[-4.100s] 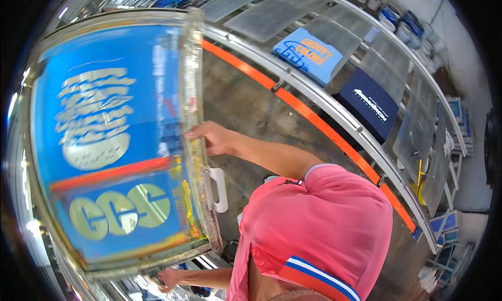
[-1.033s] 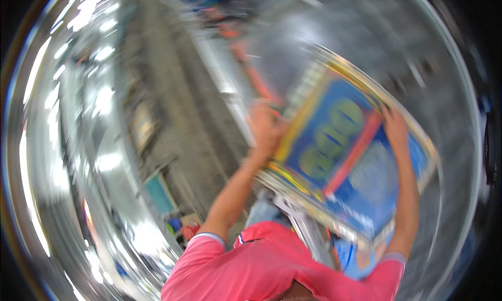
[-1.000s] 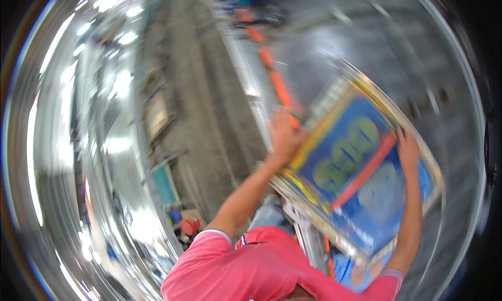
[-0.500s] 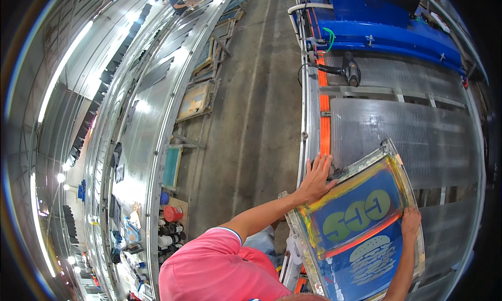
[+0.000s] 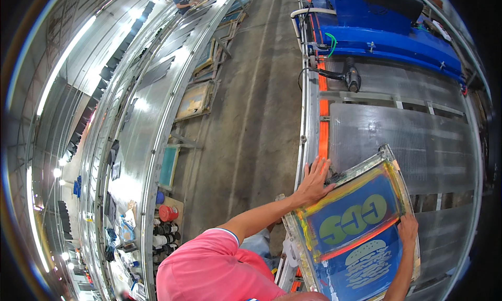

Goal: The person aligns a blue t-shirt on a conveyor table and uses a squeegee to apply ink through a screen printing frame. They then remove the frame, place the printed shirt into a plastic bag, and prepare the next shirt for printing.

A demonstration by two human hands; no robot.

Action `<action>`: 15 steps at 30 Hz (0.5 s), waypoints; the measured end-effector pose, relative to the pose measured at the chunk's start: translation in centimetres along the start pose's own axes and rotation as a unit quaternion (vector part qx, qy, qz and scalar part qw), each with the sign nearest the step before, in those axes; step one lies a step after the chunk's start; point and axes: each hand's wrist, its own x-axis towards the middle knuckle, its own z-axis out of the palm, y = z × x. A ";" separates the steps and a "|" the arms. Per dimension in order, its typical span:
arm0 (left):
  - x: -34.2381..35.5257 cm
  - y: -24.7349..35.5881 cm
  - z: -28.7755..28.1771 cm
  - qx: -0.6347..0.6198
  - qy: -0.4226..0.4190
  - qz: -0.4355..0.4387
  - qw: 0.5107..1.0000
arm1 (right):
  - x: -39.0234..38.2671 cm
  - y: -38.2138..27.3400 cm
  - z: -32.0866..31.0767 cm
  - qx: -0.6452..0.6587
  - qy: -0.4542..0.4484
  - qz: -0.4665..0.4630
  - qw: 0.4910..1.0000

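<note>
A screen-printing screen (image 5: 351, 244) lies tilted across the rail at the lower right. It has a worn, ink-smeared frame, blue mesh, greenish rounded shapes, a pale burger drawing and a red-orange strip between them. My left hand (image 5: 312, 185) rests with fingers spread at the screen's upper left edge, beside a dark clamp (image 5: 339, 175) that it partly hides. On the opposite side, my right hand (image 5: 408, 230) is closed over the right-hand frame bar; its fingertips curl in at the mesh edge.
Grey print beds (image 5: 397, 136) run along the right, edged by an orange strip (image 5: 323, 126). A heat gun (image 5: 352, 76) lies beyond, before a blue machine (image 5: 387, 37). Left of the concrete aisle (image 5: 251, 107) stand another long table (image 5: 149, 107), leaning screens (image 5: 194, 100) and a red tub (image 5: 168, 213). Another person (image 5: 183, 2) works far off.
The view has shifted slightly. Both hands stay at the same places on the screen, with hardly any movement.
</note>
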 end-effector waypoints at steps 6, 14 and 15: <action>0.0 0.0 0.0 0.008 0.004 0.000 1.000 | -1.6 -0.8 1.2 -0.034 0.028 0.045 0.998; -0.1 0.3 -0.4 0.011 -0.008 -0.006 1.000 | -1.7 -0.2 3.3 -0.055 -0.017 0.057 0.997; -0.1 0.4 -0.4 0.005 -0.008 -0.008 1.000 | -1.8 0.2 3.9 -0.054 -0.014 0.054 0.997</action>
